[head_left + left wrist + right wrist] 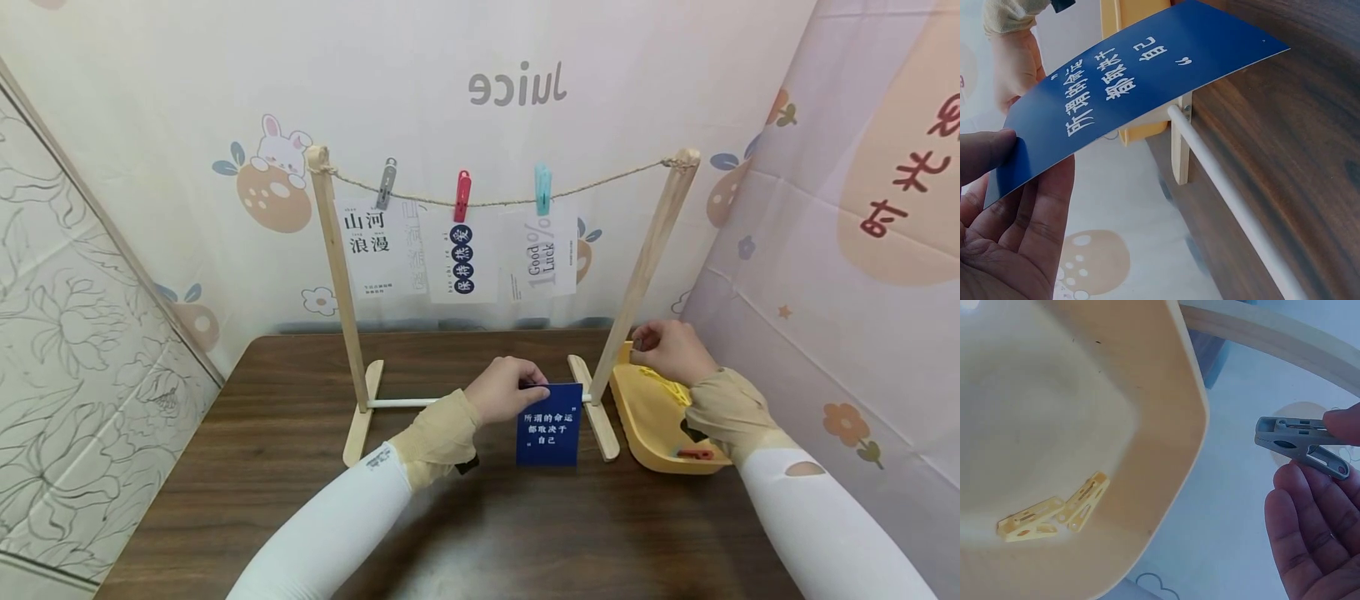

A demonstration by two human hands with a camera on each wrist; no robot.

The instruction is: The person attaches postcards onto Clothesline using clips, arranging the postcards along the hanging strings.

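My left hand (507,388) pinches the top edge of a blue card (548,427) printed with white characters, thumb on the printed face. In the left wrist view the card (1110,94) bows slightly away from the thumb. Above the far end of a yellow tray (645,450), my right hand (677,350) holds a grey clothespin (1300,440) between thumb and fingers. Two yellow clothespins (1030,519) lie in the tray in the right wrist view. A red clothespin (695,454) shows near the tray's front edge in the head view.
Behind my hands stands a wooden frame with two posts (648,275), a twine line (622,177) and a white bottom rod (401,403). Three paper cards (468,267) hang there by grey, red (462,196) and light-blue clothespins. The brown table (285,467) meets a patterned curtain behind.
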